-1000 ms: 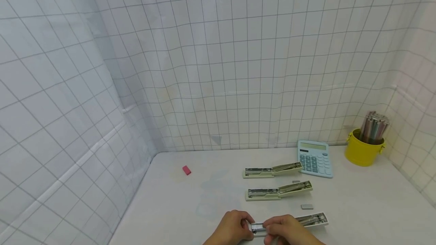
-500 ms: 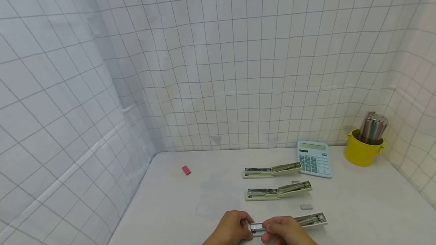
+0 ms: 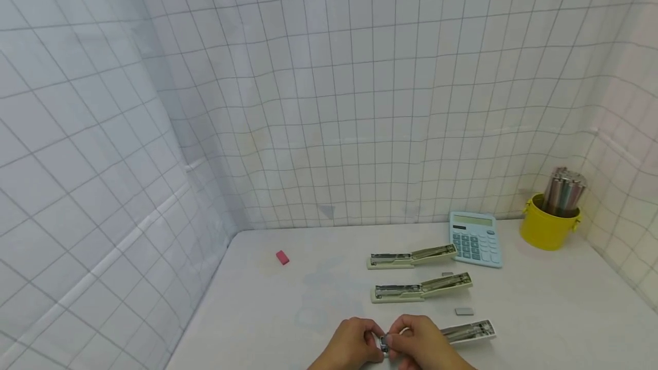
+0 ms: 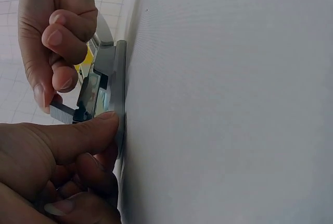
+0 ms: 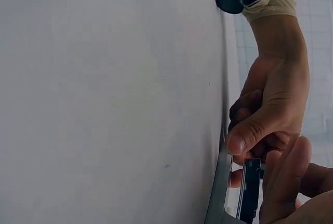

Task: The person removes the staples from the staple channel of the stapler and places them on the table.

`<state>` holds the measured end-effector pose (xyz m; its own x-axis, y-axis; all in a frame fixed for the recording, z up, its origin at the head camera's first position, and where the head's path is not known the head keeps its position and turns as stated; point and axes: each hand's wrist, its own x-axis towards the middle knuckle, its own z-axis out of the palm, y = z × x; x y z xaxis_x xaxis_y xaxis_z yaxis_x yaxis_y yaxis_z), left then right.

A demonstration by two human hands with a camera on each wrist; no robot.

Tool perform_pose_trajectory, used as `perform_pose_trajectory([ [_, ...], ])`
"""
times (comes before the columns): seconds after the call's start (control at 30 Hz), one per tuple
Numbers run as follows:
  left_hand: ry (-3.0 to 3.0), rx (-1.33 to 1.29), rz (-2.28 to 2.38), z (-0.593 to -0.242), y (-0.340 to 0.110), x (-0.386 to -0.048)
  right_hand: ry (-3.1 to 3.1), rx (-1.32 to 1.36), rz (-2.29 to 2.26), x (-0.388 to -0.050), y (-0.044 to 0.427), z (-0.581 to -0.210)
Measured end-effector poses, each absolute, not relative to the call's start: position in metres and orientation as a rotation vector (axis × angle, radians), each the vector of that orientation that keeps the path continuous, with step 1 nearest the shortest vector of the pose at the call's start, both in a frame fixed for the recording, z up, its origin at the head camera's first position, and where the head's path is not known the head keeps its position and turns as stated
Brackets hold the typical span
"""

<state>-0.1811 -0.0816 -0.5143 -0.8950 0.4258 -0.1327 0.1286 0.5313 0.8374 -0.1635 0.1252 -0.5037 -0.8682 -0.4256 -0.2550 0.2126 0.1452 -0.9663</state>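
Note:
A white stapler [image 3: 472, 332] lies opened out at the table's front edge in the head view, its top part folded back to the right. My left hand [image 3: 350, 342] grips the left end of its base, with the thumb [image 4: 88, 135] pressed along the side in the left wrist view. Above that end, my right hand [image 3: 418, 340] pinches a short grey strip of staples [image 4: 62, 113] between thumb and finger. The strip is tilted and meets the end of the dark metal magazine [image 5: 251, 190]. My right fingers cover the middle of the stapler in the head view.
Two more opened staplers [image 3: 421, 289] [image 3: 411, 257] lie behind. Near them are a larger staple strip [image 3: 464, 312] and a smaller one [image 3: 447, 274]. Farther back stand a blue calculator [image 3: 475, 240] and a yellow bucket [image 3: 547, 224] of pens. A pink eraser [image 3: 282, 257] lies left.
My right hand has shifted left along the stapler, up to my left fingertips, and its fingers now cover more of the magazine. The left hand keeps its place.

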Motion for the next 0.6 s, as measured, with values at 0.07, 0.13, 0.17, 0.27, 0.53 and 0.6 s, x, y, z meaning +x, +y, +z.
perform_pose_trajectory([
  [0.07,2.456,0.465,1.304,-0.5146,-0.0814,-0.1804,2.003,-0.238,-1.746,-0.165,0.1233,-0.5019],
  [0.13,2.469,0.477,1.299,-0.5149,-0.0815,-0.1801,2.053,-0.27,-1.718,-0.1661,0.1219,-0.5003],
  [0.17,2.474,0.482,1.297,-0.515,-0.0816,-0.1799,2.077,-0.287,-1.702,-0.1664,0.1214,-0.4995],
  [0.27,2.485,0.491,1.288,-0.5151,-0.0818,-0.1797,2.169,-0.377,-1.626,-0.1675,0.1204,-0.4978],
  [0.53,2.487,0.479,1.282,-0.514,-0.082,-0.1784,2.402,-0.639,-1.399,-0.1722,0.1188,-0.4956],
  [0.6,2.472,0.469,1.288,-0.5144,-0.0818,-0.178,2.436,-0.679,-1.374,-0.1727,0.1217,-0.4931],
])
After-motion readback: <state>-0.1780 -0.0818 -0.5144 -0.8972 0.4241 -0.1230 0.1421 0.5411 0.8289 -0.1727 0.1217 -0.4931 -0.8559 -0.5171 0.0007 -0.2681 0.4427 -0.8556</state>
